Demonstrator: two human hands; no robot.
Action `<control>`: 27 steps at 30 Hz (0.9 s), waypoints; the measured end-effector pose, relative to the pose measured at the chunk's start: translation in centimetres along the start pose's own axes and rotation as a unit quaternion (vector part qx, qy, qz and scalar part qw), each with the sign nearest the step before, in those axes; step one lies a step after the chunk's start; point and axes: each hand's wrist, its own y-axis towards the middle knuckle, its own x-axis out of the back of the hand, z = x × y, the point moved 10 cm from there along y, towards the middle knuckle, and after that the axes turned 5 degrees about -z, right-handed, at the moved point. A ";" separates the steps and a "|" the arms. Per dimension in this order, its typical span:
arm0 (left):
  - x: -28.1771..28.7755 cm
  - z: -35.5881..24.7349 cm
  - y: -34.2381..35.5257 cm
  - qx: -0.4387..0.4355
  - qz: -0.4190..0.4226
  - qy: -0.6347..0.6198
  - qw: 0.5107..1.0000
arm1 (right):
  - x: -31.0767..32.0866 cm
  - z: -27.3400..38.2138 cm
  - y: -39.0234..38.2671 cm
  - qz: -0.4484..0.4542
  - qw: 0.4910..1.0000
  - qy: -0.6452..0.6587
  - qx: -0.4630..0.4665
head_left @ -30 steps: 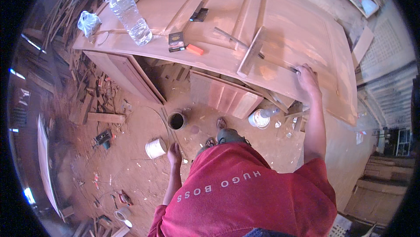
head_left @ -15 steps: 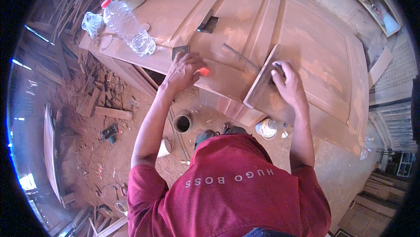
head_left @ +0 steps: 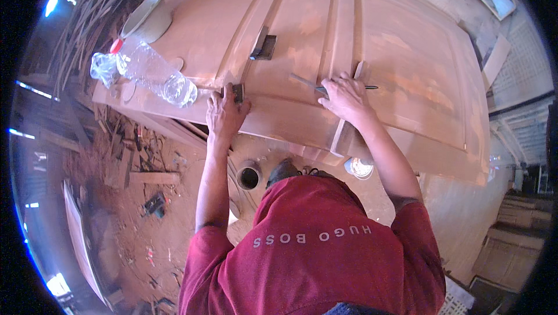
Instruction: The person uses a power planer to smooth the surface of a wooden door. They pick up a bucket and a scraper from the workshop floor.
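Observation:
My left hand (head_left: 225,114) is at the near edge of a wooden panelled door (head_left: 290,111), its fingers closed round a small dark flat packet (head_left: 237,92). Over the middle of the door, my right hand (head_left: 346,95) is closed on a thin dark pen-like stick (head_left: 372,87), whose ends show on both sides of the fingers. Beneath that hand lies a narrow wooden board (head_left: 339,136), partly covered and reaching past the door's near edge. A thin grey strip (head_left: 302,79) lies just left of the right hand.
A clear plastic bottle (head_left: 152,73) with a red cap lies at the left, beside a crumpled plastic bag (head_left: 104,68). Behind it stands a pale basin (head_left: 144,17). A dark block (head_left: 264,47) rests on the door. Wood scraps (head_left: 154,178) litter the floor; a tin (head_left: 359,167) stands below the edge.
My left hand has moved down-left onto the dark packet, and the orange-red thing at its fingers no longer shows. My right hand has shifted left from the board's right side across its top.

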 end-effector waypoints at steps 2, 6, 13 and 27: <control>-0.3 0.6 0.7 -0.031 -0.002 -0.028 0.999 | -1.4 -0.4 0.3 0.002 0.999 -0.032 0.007; -0.7 2.7 2.4 -0.040 -0.014 -0.118 0.992 | 0.5 -1.2 -1.0 -0.072 0.996 -0.003 -0.055; -2.6 1.1 13.2 -0.024 -0.033 -0.398 0.917 | 11.4 -6.9 -14.4 -0.303 0.880 0.155 -0.331; -13.2 -10.0 21.4 -0.249 0.202 -0.143 0.936 | 1.8 10.0 -55.5 -0.321 0.591 0.056 -0.738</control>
